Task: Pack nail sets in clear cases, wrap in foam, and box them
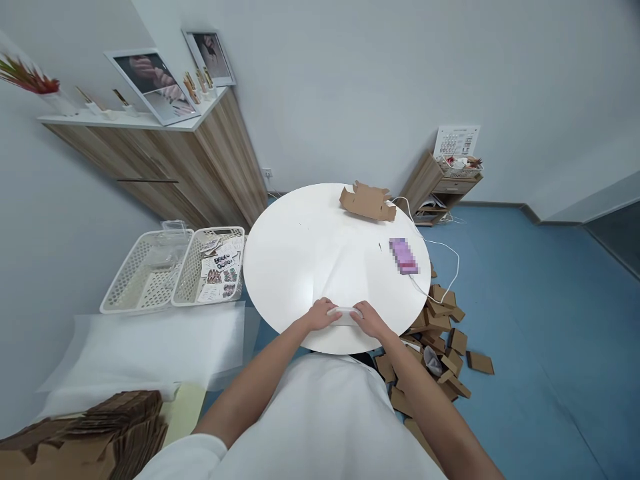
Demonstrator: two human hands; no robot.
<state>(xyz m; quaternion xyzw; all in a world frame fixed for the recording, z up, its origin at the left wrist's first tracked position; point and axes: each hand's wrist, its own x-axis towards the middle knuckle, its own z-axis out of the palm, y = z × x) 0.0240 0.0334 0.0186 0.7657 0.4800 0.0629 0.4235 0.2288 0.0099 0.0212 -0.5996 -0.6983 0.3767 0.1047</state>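
Note:
At the near edge of the round white table (280,247), my left hand (321,315) and my right hand (369,319) grip the two ends of a small white foam-wrapped bundle (345,316). Fingers of both hands are closed on it, thumbs toward each other. From the bundle a thin translucent foam sheet (343,280) stretches flat across the table away from me. What lies inside the wrap is hidden. Beyond the sheet sits an open brown cardboard box (369,203) with its flaps up.
A blurred purple phone-like thing (403,256) with a white cable lies on the table's right. Two white baskets (176,293) stand at left, one with nail cards. Foam sheets (165,340) and stacked flat cardboard (100,433) lie nearer; small boxes (440,327) pile on the floor at right.

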